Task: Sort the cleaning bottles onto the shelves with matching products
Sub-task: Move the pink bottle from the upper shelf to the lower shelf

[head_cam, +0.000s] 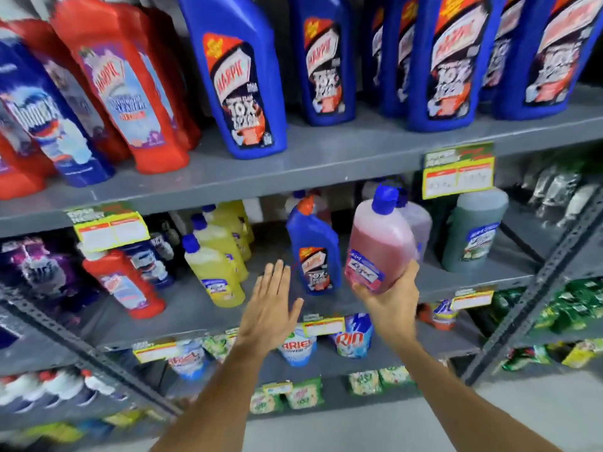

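My right hand (393,303) grips the base of a pink bottle (378,243) with a blue cap, held tilted in front of the middle shelf (456,278). Behind it stands a pale lilac bottle (417,223), and a green bottle (470,239) stands to the right. My left hand (272,305) is flat with fingers apart, holding nothing, just in front of a small blue bottle (315,252) with an orange cap. Yellow bottles (218,265) stand in a row to the left of it, and a small red bottle (125,283) further left.
The top shelf (326,158) carries large blue bottles (241,79) and red bottles (130,83). Yellow price tags (458,174) hang from shelf edges. Lower shelves hold detergent pouches (352,339) and green packets (571,308). A slanted metal brace (535,288) crosses at the right.
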The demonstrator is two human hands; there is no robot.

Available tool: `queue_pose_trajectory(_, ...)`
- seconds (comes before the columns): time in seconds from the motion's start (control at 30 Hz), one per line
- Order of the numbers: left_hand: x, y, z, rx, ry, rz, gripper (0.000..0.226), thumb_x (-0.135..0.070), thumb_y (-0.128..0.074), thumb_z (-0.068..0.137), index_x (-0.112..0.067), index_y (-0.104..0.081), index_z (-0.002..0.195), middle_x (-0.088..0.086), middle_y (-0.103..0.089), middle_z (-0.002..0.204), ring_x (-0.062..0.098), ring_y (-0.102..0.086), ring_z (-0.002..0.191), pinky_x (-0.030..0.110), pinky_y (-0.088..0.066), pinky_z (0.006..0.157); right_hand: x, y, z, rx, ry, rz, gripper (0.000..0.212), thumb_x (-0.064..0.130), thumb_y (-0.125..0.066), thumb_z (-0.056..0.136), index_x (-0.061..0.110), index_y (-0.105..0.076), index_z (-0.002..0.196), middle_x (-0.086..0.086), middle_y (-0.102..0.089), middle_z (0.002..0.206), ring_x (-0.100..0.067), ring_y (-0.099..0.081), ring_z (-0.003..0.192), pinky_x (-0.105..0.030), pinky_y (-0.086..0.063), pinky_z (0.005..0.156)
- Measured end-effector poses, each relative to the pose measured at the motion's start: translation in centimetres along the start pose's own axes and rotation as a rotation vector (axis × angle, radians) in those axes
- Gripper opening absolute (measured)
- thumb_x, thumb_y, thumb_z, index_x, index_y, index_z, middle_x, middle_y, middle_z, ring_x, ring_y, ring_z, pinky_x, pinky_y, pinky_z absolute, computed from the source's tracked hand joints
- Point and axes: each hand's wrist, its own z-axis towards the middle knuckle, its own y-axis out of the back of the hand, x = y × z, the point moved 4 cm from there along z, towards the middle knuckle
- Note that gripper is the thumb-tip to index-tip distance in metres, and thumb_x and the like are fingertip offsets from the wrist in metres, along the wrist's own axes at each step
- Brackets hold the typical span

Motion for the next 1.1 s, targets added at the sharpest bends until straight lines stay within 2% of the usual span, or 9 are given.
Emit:
queue_pose_trajectory(0.13,1.9,-4.2,0.9,0.158,0.032,-0.017,0.083,-0.059,-0.009,0.089,-0.008,-0.003,0.155,0.010,0.006,0.164,0.025,0.008,0.150,0.037,0.004,0.119,-2.9,-2.5,1.2,-0.033,-0.043,-0.049,0.083,0.026,-0.089,0.071,0.028,-0.032,0.131,-0.011,-0.064,0.128,-0.034,-0.064,0.111,-0.045,-0.056,0.090)
queue_pose_trajectory(0.23,3.2,-6.9,1.7,0.215,0.044,-0.033,0.087,-0.063,-0.006,0.088,-0.007,-0.003,0.155,0.011,0.006,0.164,0.027,0.007,0.150,0.039,0.002,0.119,-4.5,-3.9,2.0,-0.069,-0.077,-0.053,0.080,0.021,-0.088,0.073,0.027,-0.032,0.130,-0.010,-0.063,0.129,-0.033,-0.063,0.111,-0.039,-0.053,0.088)
queue_pose_trajectory(0.3,3.9,-8.5,2.5,0.253,0.047,-0.048,0.077,-0.056,-0.020,0.098,-0.007,-0.001,0.155,0.011,0.008,0.164,0.027,0.009,0.150,0.040,0.002,0.120,-5.3,-4.7,2.5,-0.098,-0.091,-0.069,0.079,0.020,-0.087,0.074,0.024,-0.035,0.133,-0.009,-0.063,0.129,-0.033,-0.063,0.113,-0.036,-0.051,0.088)
queue_pose_trajectory(0.37,4.4,-9.7,3.3,0.270,0.054,-0.062,0.073,-0.050,-0.027,0.101,-0.007,0.000,0.155,0.011,0.008,0.164,0.027,0.010,0.150,0.041,0.002,0.121,-5.8,-5.4,3.0,-0.131,-0.078,-0.103,0.081,0.020,-0.087,0.074,0.024,-0.034,0.136,-0.009,-0.062,0.132,-0.033,-0.062,0.116,-0.038,-0.050,0.091)
queue_pose_trajectory(0.47,5.3,-11.4,3.8,0.303,0.065,-0.089,0.078,-0.057,-0.021,0.098,-0.008,-0.001,0.155,0.011,0.007,0.164,0.028,0.009,0.150,0.042,0.003,0.120,-6.1,-6.3,4.0,-0.152,-0.070,-0.149,0.086,0.021,-0.086,0.075,0.025,-0.031,0.142,-0.007,-0.059,0.137,-0.033,-0.059,0.122,-0.043,-0.051,0.097)
queue_pose_trajectory(0.6,5.8,-12.5,3.4,0.223,0.061,-0.136,0.090,-0.066,0.000,0.084,-0.011,-0.004,0.155,0.008,0.005,0.164,0.026,0.008,0.150,0.039,0.007,0.118,-6.1,-7.2,4.7,-0.182,-0.091,-0.208,0.091,0.019,-0.085,0.078,0.023,-0.028,0.148,-0.007,-0.055,0.144,-0.036,-0.057,0.126,-0.050,-0.049,0.098)
queue_pose_trajectory(0.77,6.1,-12.5,3.3,0.195,0.063,-0.142,0.088,-0.066,-0.001,0.086,-0.013,-0.004,0.156,0.007,0.004,0.164,0.024,0.008,0.150,0.036,0.011,0.116,-6.1,-8.2,5.0,-0.179,-0.104,-0.201,0.089,0.018,-0.084,0.080,0.025,-0.026,0.148,-0.008,-0.056,0.143,-0.036,-0.058,0.123,-0.049,-0.050,0.096)
queue_pose_trajectory(0.97,6.1,-12.6,3.1,0.190,0.059,-0.137,0.086,-0.065,0.000,0.088,-0.014,-0.003,0.156,0.006,0.005,0.164,0.022,0.009,0.150,0.036,0.010,0.117,-7.4,-8.4,4.2,-0.204,-0.116,-0.116,0.088,0.009,-0.087,0.074,0.017,-0.035,0.144,-0.011,-0.054,0.139,-0.031,-0.053,0.127,-0.051,-0.048,0.105)
queue_pose_trajectory(1.1,6.0,-12.5,3.2,0.202,0.056,-0.153,0.089,-0.067,0.003,0.084,-0.013,0.000,0.155,0.006,0.009,0.164,0.022,0.012,0.150,0.036,0.012,0.116,-8.4,-8.3,-0.6,-0.193,-0.047,-0.142,0.073,0.004,-0.087,0.073,0.008,-0.046,0.133,-0.009,-0.047,0.129,-0.017,-0.043,0.118,-0.044,-0.043,0.104)
